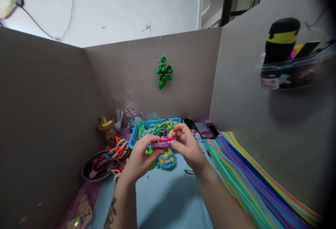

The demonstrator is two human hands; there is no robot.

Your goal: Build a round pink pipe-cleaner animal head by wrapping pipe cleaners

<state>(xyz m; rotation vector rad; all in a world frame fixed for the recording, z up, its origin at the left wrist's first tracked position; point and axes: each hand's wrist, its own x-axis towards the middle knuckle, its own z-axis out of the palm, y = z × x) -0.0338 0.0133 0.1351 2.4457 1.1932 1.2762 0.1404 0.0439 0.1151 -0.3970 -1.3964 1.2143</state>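
Above the blue cloth I hold up a small bright pink piece [162, 143] with a paler, see-through-looking middle; its exact kind I cannot make out. The fingers and thumb of my left hand [144, 155] grip its left end. At the right end, my right hand [187, 146] pinches it between thumb and fingers. Just below lies a fuzzy blue-and-yellow craft piece [167, 161] with round yellow spots, and a green fuzzy piece [152, 164] shows partly behind my left hand.
Behind my hands stands a blue tray [134, 132] of tangled coloured strips. Long fuzzy stems [246, 176] lie along the right. To the left are a round dish [86, 173] with red pieces and a brown lidded cup [107, 129]. Grey partitions [189, 71] enclose the table.
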